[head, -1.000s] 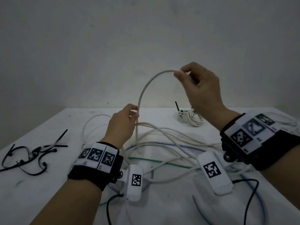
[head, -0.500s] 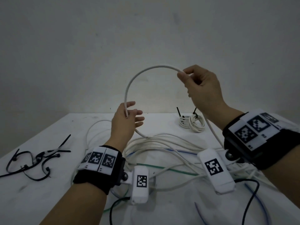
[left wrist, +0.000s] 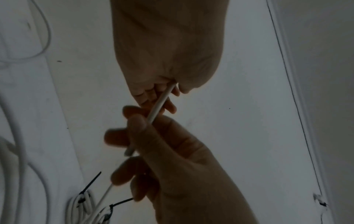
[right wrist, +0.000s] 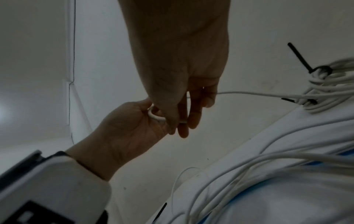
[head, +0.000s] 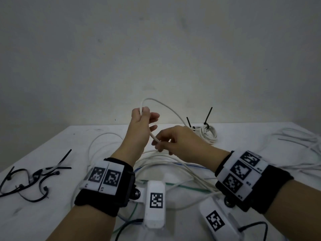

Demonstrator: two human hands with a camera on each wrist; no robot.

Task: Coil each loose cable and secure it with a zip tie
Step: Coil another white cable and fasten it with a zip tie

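Above the middle of the white counter [head: 52,214] I see both hands raised and close together, sharing one white cable [head: 163,106]. My left hand [head: 140,126] is the higher one; its fingers are curled round the cable, which bends into a small loop over the top of that hand and arcs away to the right. A short length runs down out of the left palm to my right hand [head: 175,141], whose thumb and fingertips pinch it; the left wrist view shows that same straight piece [left wrist: 159,104] passing from one grip to the other. Below the hands, more loose white cable [head: 173,164] lies in wide loops, with a blue cable [head: 191,166] and a green one [head: 182,186] among them. Toward the far edge, right of the hands, sits a coiled white bundle [head: 208,134] bound by black zip ties whose tails stick up. Off to the left lies a heap of loose black zip ties [head: 34,178].
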